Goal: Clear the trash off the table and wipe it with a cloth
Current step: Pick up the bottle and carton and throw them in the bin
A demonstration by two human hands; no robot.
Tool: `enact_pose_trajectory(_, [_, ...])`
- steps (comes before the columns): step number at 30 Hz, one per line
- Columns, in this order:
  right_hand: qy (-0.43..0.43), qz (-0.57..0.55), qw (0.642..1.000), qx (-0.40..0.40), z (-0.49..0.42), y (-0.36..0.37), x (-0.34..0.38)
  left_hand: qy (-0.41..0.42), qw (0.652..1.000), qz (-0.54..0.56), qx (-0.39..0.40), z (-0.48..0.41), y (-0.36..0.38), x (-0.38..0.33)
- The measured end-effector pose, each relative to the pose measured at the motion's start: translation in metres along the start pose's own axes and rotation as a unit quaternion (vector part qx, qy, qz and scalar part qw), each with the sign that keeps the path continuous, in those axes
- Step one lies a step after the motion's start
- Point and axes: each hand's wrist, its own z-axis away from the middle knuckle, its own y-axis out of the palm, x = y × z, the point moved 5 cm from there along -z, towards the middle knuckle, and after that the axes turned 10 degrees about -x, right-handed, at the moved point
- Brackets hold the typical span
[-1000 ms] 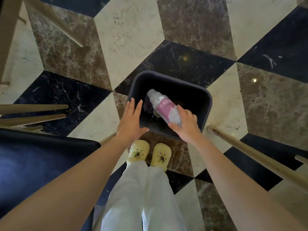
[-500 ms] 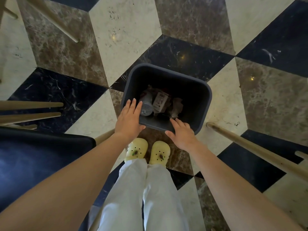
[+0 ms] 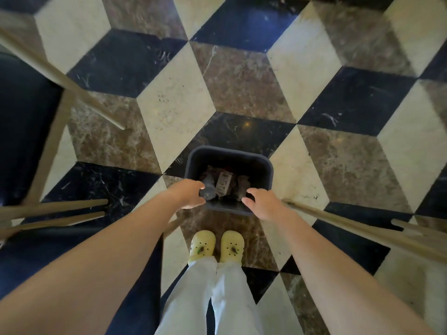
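A dark grey trash bin (image 3: 242,158) stands on the floor just ahead of my feet. Inside it lie a plastic bottle (image 3: 208,187), a small carton (image 3: 224,182) and crumpled paper (image 3: 242,183). My left hand (image 3: 187,193) hovers over the bin's near left corner, fingers curved and apart, with nothing in it. My right hand (image 3: 262,201) hovers over the near right corner in the same curved shape, also holding nothing. The table and the cloth are out of view.
The floor is patterned marble in cream, brown and black. A dark chair seat (image 3: 24,112) with pale wooden legs (image 3: 53,207) sits at the left. More wooden legs (image 3: 350,228) slant in from the right. My yellow clogs (image 3: 202,245) stand behind the bin.
My right hand let go of the pink-labelled bottle, which now lies in the bin. The view has risen and tipped forward, so the bin looks smaller and both hands are drawn back over its near edge.
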Motion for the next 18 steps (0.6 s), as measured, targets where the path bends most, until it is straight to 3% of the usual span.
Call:
enact_pose_trajectory(5, [-0.012, -0.012, 0.999, -0.034, 0.062, -0.093, 0.026, 0.049, 0.997, -0.051, -0.018, 0.046, -0.106, -0.036])
enact_pose_trajectory(11, [-0.016, 0.02, 0.995, -0.1, 0.147, -0.216, 0.039, 0.102, 0.986, -0.087, -0.1, 0.11, -0.235, -0.092])
enact_pose_trajectory(18, [-0.002, 0.05, 0.979, -0.196, 0.279, -0.319, 0.027, 0.188, 0.96, -0.161, -0.133, 0.193, -0.326, -0.177])
